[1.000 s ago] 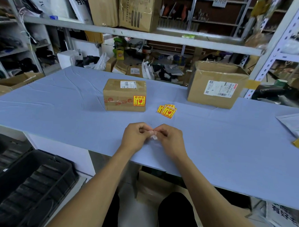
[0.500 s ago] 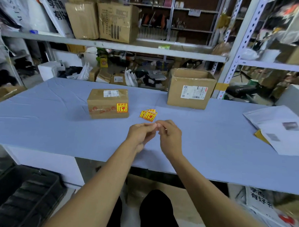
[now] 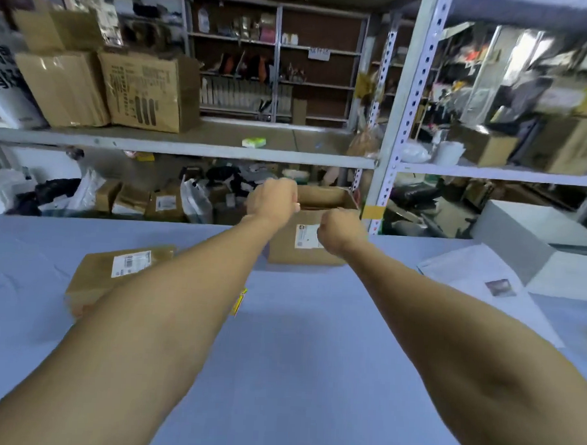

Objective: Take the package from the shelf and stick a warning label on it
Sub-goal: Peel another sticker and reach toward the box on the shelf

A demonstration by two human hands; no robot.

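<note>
Both my hands are reaching out over the blue table toward its far edge. My left hand is curling into a loose fist in front of the top left corner of the open cardboard box; I cannot tell whether it is touching the box or pinching anything. My right hand is closing into a fist too, hanging in front of the box's front face and covering part of its white shipping label, and I cannot tell if it is gripping anything.

Going from the left: the small package is lying on the table under my left forearm, with a white label on its top. Just beside that forearm, yellow warning labels are peeking out on the table, mostly hidden. The open box is standing at the back of the table, near the grey shelf post. To the right, white paper sheets are lying on the table, next to a pale grey box. Above, large cartons are sitting on the metal shelf.
</note>
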